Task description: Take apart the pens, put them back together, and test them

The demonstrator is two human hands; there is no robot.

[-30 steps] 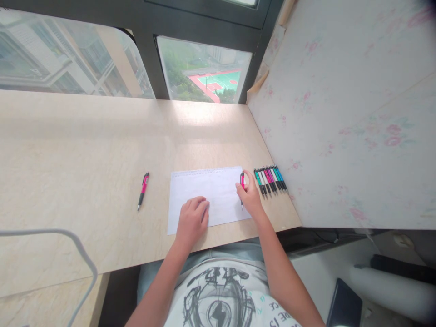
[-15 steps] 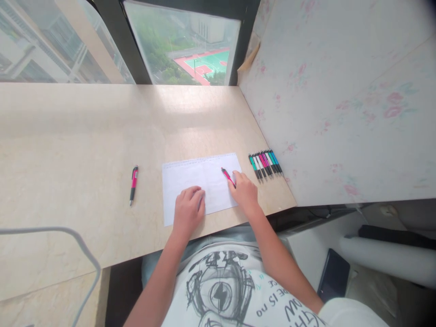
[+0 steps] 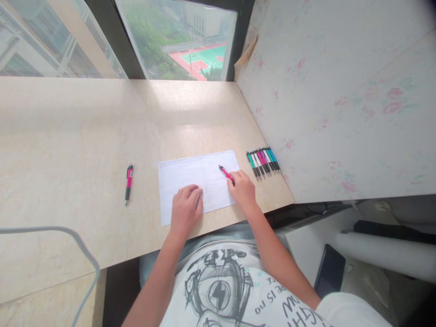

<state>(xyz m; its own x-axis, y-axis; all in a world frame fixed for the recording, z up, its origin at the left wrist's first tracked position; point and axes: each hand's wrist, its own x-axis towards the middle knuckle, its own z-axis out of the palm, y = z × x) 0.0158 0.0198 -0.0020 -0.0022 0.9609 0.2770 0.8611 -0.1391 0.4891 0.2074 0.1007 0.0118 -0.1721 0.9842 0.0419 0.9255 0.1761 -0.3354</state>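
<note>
A white sheet of paper (image 3: 190, 170) lies near the desk's front edge, with a line of small marks along its far side. My left hand (image 3: 186, 206) rests on its lower left part, fingers loosely bent and thumb apart, nothing seen in it. Over the right part of the sheet, my right hand (image 3: 242, 188) is closed on a pink pen (image 3: 225, 172) with black ends. The pen slants, its clip end pointing up and left; the lower end is hidden by my fingers.
To the left lies another pink and black pen (image 3: 128, 184). Several coloured pens (image 3: 263, 162) form a row at right, beside the flowered wall (image 3: 340, 104). A grey cable (image 3: 78, 247) curves across the desk's (image 3: 85, 150) lower left. A window (image 3: 177, 41) stands behind.
My right fingers have come in closer around the pink pen, and the pen leans over a bit more. My left hand stays on the paper. The whole view has shifted slightly.
</note>
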